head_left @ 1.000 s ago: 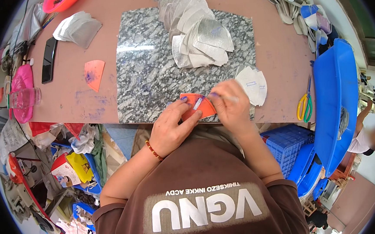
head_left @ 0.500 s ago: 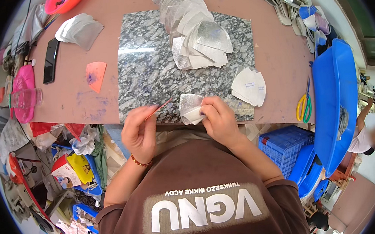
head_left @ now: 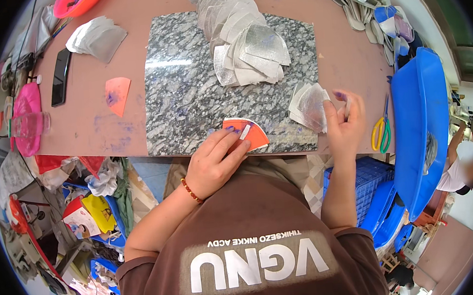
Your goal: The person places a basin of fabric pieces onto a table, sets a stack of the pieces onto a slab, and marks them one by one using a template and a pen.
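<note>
At the front edge of the dark speckled stone slab (head_left: 179, 107), my left hand (head_left: 214, 163) pins down an orange fan-shaped template (head_left: 257, 137) with a small slot in it. A pale piece peeks out along the template's upper edge. My right hand (head_left: 347, 119) is raised at the slab's right edge, thumb and forefinger apart, a fingertip stained purple. Its thumb is close beside a small pile of fan-shaped pieces (head_left: 301, 105), topped by a silver piece (head_left: 316, 109). Up the slab runs a long overlapping row of silver pieces (head_left: 240, 43).
On the brown table lie another silver stack (head_left: 97, 39), a black phone (head_left: 61, 77), a second orange template (head_left: 117, 95) and scissors with yellow and green handles (head_left: 381, 132). A large blue tray (head_left: 419, 129) stands at the right, with a blue crate (head_left: 354, 186) below.
My right hand has moved right to the small pile, where a silver piece now lies on top. My left hand has brought the orange template down flat on the slab.
</note>
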Available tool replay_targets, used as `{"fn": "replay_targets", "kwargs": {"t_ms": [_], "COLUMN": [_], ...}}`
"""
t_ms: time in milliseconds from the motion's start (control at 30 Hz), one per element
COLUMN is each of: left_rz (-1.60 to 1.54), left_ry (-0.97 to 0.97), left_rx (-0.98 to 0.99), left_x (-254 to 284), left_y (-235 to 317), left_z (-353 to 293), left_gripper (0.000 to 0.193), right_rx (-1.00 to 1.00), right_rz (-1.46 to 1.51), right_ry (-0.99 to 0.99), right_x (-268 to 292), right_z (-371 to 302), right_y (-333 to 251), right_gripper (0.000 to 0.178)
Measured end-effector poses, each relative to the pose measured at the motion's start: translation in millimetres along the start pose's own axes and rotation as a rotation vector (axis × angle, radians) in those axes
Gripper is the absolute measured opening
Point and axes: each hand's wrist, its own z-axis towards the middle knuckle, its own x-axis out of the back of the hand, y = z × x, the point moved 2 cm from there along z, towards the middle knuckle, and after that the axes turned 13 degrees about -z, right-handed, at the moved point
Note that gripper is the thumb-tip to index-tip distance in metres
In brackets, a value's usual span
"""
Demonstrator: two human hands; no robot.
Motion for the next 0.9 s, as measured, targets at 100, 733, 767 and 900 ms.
{"fn": "replay_targets", "kwargs": {"t_ms": [100,733,767,900], "left_rz": [0.014,0.007,0.005,0.003], "left_ry": [0.009,-0.035,-0.023,0.019], "left_rx": [-0.021,-0.083,-0.076,-0.05], "left_x": [-2.0,-2.5,-2.5,-4.9], "left_y": [-1.5,-5.0,-4.8,-5.5], "left_z": [0.5,-0.3,-0.3,-0.8], "left_gripper": [0.031,0.031,0.031,0.03], "right_rx": [0.053,0.155,0.147,0.132], "right_rz": [0.26,0.609,0.609,0.595], "right_ry": [0.041,-0.296,-0.294,-0.312], "right_x": [-13.1,-50.5,-50.6,-52.4], "right_z": [-11.9,-41.0,-40.6,-42.1], "right_y": [-4.3,-36.0,-36.1,-33.0], "right_gripper": [0.016,0.023,0.021,0.021]}}
